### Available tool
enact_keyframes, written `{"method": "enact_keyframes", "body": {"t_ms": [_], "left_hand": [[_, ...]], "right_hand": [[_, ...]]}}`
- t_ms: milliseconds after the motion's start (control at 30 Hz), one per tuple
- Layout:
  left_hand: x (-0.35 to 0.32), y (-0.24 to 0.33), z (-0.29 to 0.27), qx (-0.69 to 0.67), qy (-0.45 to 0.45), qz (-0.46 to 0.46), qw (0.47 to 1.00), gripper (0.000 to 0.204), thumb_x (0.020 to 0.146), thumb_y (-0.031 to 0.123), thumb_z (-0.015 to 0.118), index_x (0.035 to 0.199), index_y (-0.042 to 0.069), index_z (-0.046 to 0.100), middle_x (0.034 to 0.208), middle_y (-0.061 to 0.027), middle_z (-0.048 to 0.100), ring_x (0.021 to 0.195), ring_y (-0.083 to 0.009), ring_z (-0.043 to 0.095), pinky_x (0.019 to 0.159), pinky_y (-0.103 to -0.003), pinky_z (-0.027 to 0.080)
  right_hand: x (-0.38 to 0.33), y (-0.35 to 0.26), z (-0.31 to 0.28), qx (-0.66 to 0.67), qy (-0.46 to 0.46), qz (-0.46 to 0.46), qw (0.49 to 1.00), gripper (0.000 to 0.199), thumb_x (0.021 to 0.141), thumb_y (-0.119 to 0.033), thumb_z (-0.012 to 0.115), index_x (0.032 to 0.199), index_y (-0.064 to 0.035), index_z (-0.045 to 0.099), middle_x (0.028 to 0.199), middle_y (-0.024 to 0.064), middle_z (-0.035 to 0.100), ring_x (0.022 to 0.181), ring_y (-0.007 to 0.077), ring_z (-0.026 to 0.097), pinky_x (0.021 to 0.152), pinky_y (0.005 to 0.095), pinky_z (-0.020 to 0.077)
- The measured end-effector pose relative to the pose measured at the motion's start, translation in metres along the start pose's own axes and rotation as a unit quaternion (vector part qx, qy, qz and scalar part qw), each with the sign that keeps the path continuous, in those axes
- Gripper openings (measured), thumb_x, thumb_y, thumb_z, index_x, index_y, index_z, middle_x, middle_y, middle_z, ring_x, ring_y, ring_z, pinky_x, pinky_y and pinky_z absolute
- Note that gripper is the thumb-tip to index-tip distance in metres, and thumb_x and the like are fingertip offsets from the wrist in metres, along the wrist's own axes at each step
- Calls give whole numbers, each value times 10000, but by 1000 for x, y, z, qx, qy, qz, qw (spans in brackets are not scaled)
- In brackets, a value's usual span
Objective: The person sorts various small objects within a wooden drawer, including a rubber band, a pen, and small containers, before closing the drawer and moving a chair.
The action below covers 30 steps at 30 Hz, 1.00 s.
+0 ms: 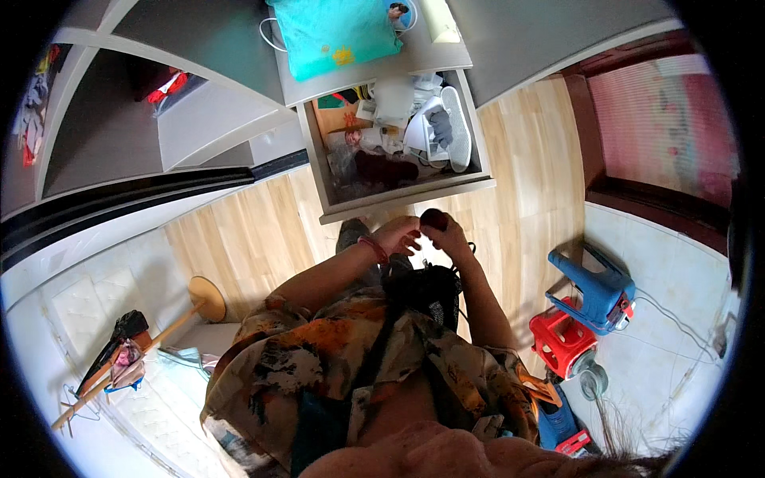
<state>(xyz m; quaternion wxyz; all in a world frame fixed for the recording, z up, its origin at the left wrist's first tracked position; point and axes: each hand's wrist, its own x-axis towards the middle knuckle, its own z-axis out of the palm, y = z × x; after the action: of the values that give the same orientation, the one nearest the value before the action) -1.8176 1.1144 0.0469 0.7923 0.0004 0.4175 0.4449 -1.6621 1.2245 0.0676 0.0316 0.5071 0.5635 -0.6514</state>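
Observation:
My right hand point(448, 237) is closed round a small dark reddish-brown rounded object point(433, 219), whose exact kind I cannot make out. Close beside it, almost touching, is my left hand point(396, 236), with a red bracelet point(373, 249) at the wrist. Its fingers are loosely curved and apart, with nothing visible in them. Just beyond both hands a drawer point(410, 193) stands pulled out. Inside lie a white shoe point(456, 127) on its side, a dark maroon cloth-like item point(386, 169), clear plastic wrapping point(343, 165) and several small packets.
A turquoise bag point(335, 36) rests on the surface above the drawer. At right stand a blue stool point(590, 291) and a red stool point(562, 338). A wooden stand point(209, 299) lies over at left. A black bag point(426, 295) hangs at my front.

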Motion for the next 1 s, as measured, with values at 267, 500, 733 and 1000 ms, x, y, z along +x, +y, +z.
{"method": "enact_keyframes", "body": {"t_ms": [267, 500, 733, 1000], "left_hand": [[-83, -54, -218, -77, 352, -55, 931, 387, 839, 387, 569, 1024, 50, 520, 855, -126, 607, 771, -288, 607, 712, -435, 512], [-274, 28, -414, -133, 565, 217, 785, 575, 754, 347, 669, 1212, 94, 432, 1131, -115, 497, 810, -288, 560, 612, -372, 503], [-349, 147, -443, -78, 614, 283, 733, 735, 781, 130, 610, 1386, 119, 193, 1312, -105, 435, 1186, -350, 414, 797, -509, 466], [-378, 124, -476, -100, 626, 239, 736, 218, 739, 156, 656, 925, 89, 564, 811, -59, 528, 664, -220, 531, 539, -427, 473]], "right_hand": [[38, -1, 31, 546, 32, -16, 837, 334, 868, -284, 542, 1126, -77, 494, 1062, 82, 573, 967, 237, 557, 856, 365, 463], [61, -45, 45, 587, 29, -109, 802, 357, 818, -299, 611, 1109, -130, 491, 1051, 36, 558, 961, 198, 541, 808, 356, 467], [126, -85, 58, 628, 59, -119, 767, 444, 754, -422, 649, 1026, -94, 522, 957, 64, 558, 869, 232, 548, 845, 375, 466], [206, -151, 74, 686, 23, -167, 708, 484, 740, -483, 647, 966, -70, 532, 907, 123, 571, 878, 280, 585, 778, 396, 499]]}}
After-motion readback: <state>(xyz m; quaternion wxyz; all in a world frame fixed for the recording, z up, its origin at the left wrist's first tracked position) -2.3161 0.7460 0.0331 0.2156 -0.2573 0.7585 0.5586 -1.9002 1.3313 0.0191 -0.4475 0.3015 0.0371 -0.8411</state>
